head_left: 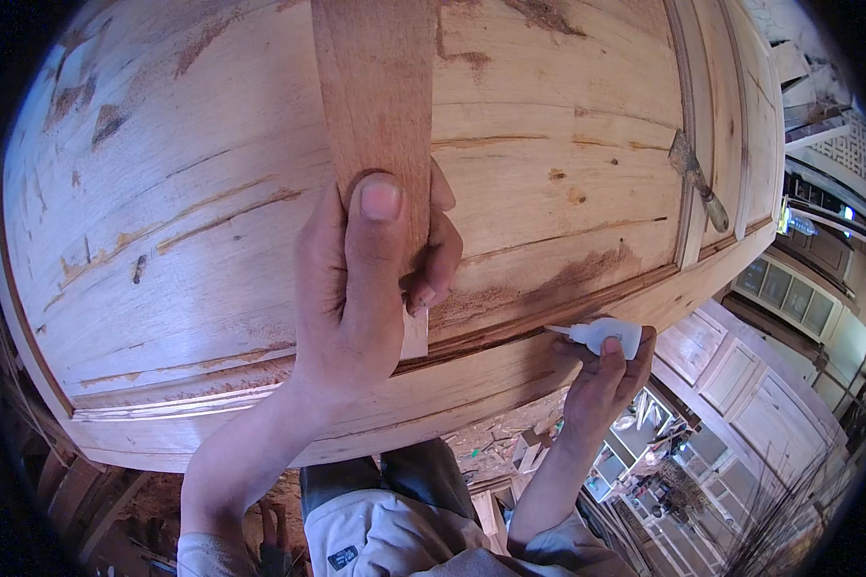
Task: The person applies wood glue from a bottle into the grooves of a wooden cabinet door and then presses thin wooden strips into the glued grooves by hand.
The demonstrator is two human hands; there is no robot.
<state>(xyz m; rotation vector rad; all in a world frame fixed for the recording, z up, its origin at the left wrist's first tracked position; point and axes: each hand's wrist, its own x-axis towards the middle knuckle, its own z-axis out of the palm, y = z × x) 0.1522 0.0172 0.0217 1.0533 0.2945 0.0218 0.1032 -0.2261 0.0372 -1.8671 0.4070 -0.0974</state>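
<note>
My left hand (366, 269) is closed round a flat strip of reddish-brown wood (373, 87), thumb on its face and fingers curled behind. The strip stretches away past the top of the view, above a large pale wooden panel (539, 106). In my right hand (601, 385) is a small white squeeze bottle (611, 337) with a thin nozzle. It lies nearly level, its tip pointing left at the groove along the panel's near frame rail (481, 370). Whether the tip touches the wood I cannot tell. Brown filler-like streaks and cracks mark the panel.
A scraper (700, 181) with a worn handle lies on the panel's right side, by a raised moulding. To the right stand wooden doors (722, 370) and a cabinet with glass panes (789, 293). Wood scraps and shavings litter the floor (500, 438) below the near edge.
</note>
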